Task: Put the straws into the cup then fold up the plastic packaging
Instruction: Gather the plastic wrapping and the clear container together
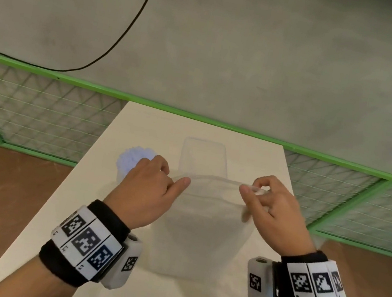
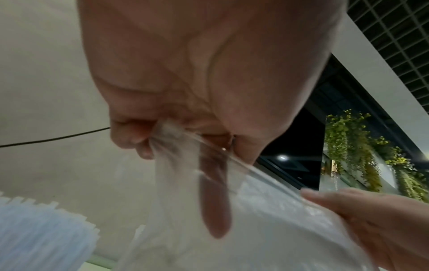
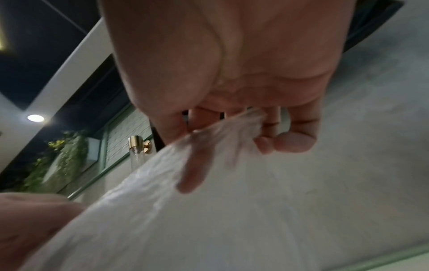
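A clear plastic bag [image 1: 203, 230] hangs above the white table [image 1: 142, 125], stretched between both hands. My left hand [image 1: 156, 188] pinches its top left corner, and in the left wrist view the film [image 2: 267, 229] bunches between the curled fingers [image 2: 139, 139]. My right hand [image 1: 268, 205] pinches the top right corner, with the film [image 3: 220, 146] gathered under its fingers [image 3: 290, 141]. Behind the left hand stands a cup full of pale blue-white straws [image 1: 134, 159], whose tips [image 2: 41, 229] also show low in the left wrist view.
A clear rectangular plastic container [image 1: 202, 157] sits on the table beyond the bag. A green wire-mesh fence [image 1: 43, 110] runs behind the table, and a black cable [image 1: 132, 19] crosses the grey floor. Brown floor flanks the table on both sides.
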The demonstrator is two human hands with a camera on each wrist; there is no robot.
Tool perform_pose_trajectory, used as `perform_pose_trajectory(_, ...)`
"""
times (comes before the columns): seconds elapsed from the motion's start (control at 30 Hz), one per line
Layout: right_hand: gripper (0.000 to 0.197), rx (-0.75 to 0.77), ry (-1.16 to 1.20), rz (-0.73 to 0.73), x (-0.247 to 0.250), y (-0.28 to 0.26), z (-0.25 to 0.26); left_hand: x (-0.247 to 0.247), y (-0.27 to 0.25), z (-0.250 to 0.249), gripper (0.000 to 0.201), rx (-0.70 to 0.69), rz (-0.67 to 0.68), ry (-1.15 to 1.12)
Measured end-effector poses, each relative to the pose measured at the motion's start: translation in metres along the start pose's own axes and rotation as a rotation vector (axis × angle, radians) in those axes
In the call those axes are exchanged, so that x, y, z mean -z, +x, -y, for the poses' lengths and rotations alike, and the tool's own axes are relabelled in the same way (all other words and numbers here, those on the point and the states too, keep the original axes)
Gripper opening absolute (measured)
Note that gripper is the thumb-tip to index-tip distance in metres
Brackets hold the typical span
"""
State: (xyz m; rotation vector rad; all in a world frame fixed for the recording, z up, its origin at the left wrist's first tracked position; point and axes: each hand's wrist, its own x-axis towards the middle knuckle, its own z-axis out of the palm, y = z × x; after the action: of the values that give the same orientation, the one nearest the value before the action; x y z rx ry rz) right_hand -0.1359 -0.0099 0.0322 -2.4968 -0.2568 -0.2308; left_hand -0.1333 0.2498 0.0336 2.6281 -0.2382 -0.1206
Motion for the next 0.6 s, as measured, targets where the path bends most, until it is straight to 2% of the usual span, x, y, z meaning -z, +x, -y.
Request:
perform_pose_trajectory(0.07, 0.053, -0.021, -0.1, 0.055, -0.001, -0.001, 0.0, -0.002, 0.001, -0.002, 0.056, 0.007, -0.003, 0.121)
perform_pose_trajectory(0.13, 0.031, -0.011, -0.184, 0.132, -0.003, -0.004, 0.001, -0.006, 0.003, -0.001, 0.029, -0.001, 0.039, 0.122)
perform_pose_trajectory(0.17, 0.011, -0.029, -0.19, 0.181, -0.004, -0.005, 0.002, -0.007, 0.003, 0.0, 0.026, -0.008, 0.094, 0.083)
perform_pose_trajectory(0.2, 0.012, -0.064, -0.186, 0.251, -0.005, -0.007, 0.004, -0.009, 0.004, 0.002, 0.037, -0.017, 0.165, 0.018)
perform_pose_trajectory(0.3, 0.067, -0.145, -0.086, 0.453, -0.009, -0.011, 0.005, -0.013, 0.003, 0.003, 0.063, 0.006, 0.308, -0.239)
perform_pose_trajectory(0.37, 0.085, -0.146, -0.012, 0.524, -0.011, -0.01, 0.007, -0.018, 0.004, 0.003, 0.067, 0.042, 0.331, -0.383)
perform_pose_trajectory(0.47, 0.086, -0.225, 0.102, 0.535, -0.015, -0.006, 0.001, -0.025, 0.009, 0.005, 0.057, 0.115, 0.313, -0.628)
perform_pose_trajectory(0.53, 0.073, -0.28, 0.188, 0.502, -0.019, -0.003, -0.003, -0.03, 0.009, 0.006, 0.043, 0.164, 0.297, -0.784)
perform_pose_trajectory(0.6, 0.058, -0.312, 0.246, 0.481, -0.025, -0.001, -0.008, -0.035, 0.01, 0.009, 0.024, 0.159, 0.267, -0.834)
